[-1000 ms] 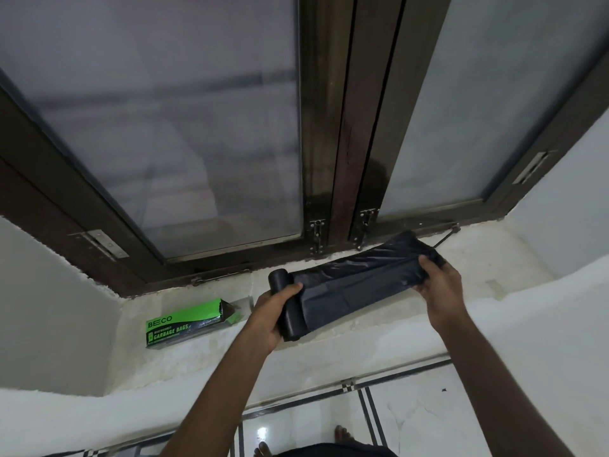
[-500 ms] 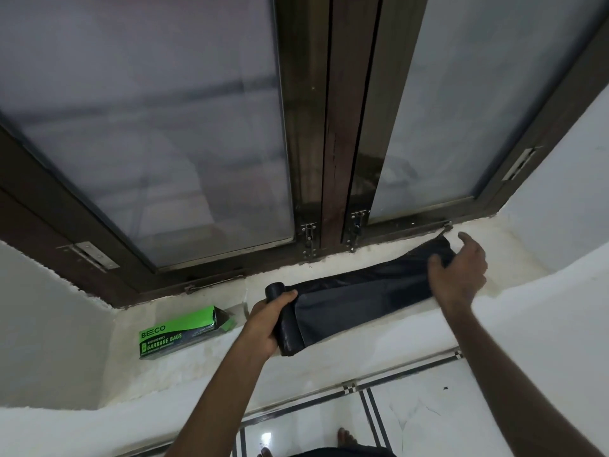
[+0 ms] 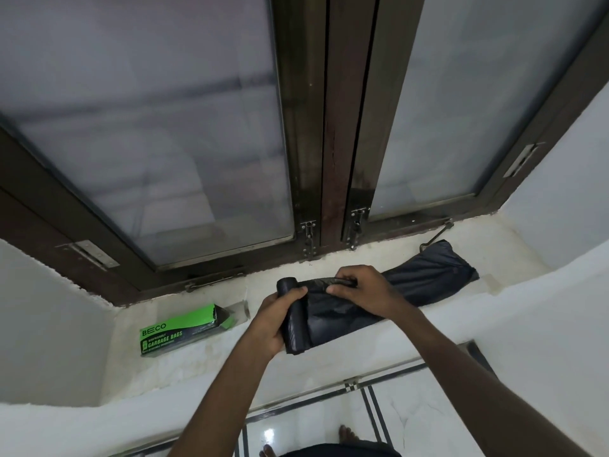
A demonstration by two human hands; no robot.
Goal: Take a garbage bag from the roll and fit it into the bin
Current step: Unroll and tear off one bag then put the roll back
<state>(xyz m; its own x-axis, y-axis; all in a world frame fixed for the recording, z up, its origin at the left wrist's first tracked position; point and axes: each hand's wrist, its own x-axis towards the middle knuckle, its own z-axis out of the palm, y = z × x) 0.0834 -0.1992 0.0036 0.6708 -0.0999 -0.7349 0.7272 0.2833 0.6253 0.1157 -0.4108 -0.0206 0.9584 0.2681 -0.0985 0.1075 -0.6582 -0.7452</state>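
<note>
**Both hands on the roll at the sill**

Above the sill, a window (image 3: 148,133) with frosted panes and a dark brown frame fills the far side. Below it runs a pale, rough stone sill (image 3: 379,258), and glossy white floor tiles (image 3: 412,417) with dark lines lie nearest.

Both forearms reach up from the near edge and meet over the sill's middle. Stretching right along the sill, an unrolled black bag (image 3: 431,275) of thin, crinkled plastic lies flat, its far end well right. The left hand (image 3: 273,321) wraps around the roll (image 3: 293,318), a dark cylinder held roughly upright, thumb across its top part. Just right of it, the right hand (image 3: 362,291) pinches the bag's upper edge, fingers curled, knuckles up.

Left on the sill lies a green and black carton (image 3: 181,331) marked "GARBAGE BAGS", its right end open.
</note>
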